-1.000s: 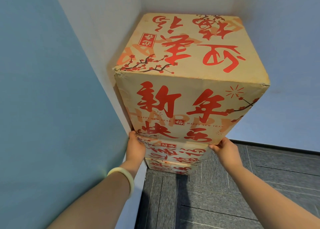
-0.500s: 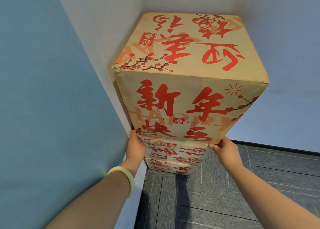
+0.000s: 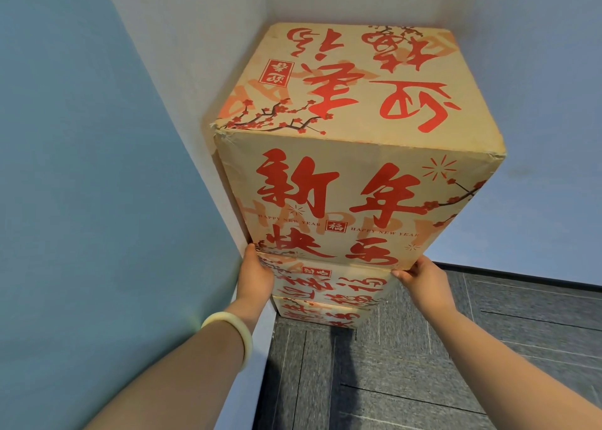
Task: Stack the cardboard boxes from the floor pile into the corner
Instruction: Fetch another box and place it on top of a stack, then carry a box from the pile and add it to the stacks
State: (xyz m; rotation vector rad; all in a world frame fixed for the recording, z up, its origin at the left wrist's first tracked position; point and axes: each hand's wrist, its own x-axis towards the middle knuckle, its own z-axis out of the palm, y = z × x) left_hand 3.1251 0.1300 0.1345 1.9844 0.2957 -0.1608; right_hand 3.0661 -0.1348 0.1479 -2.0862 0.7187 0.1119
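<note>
Three tan cardboard boxes with red lettering stand stacked in the corner. The top box [image 3: 342, 195] fills most of the view and sits on the middle box [image 3: 325, 286], which rests on the bottom box [image 3: 319, 315]. My left hand [image 3: 255, 276] grips the top box at its lower left corner, with the fingers hidden behind the cardboard. At the lower right corner my right hand [image 3: 423, 280] holds the same box, its thumb along the bottom edge. The floor pile is out of view.
A blue wall [image 3: 97, 201] runs close on the left and meets a white wall [image 3: 195, 55] beside the stack. Another pale wall [image 3: 537, 104] stands behind and to the right. Grey carpet tiles [image 3: 423, 380] cover the floor at the lower right.
</note>
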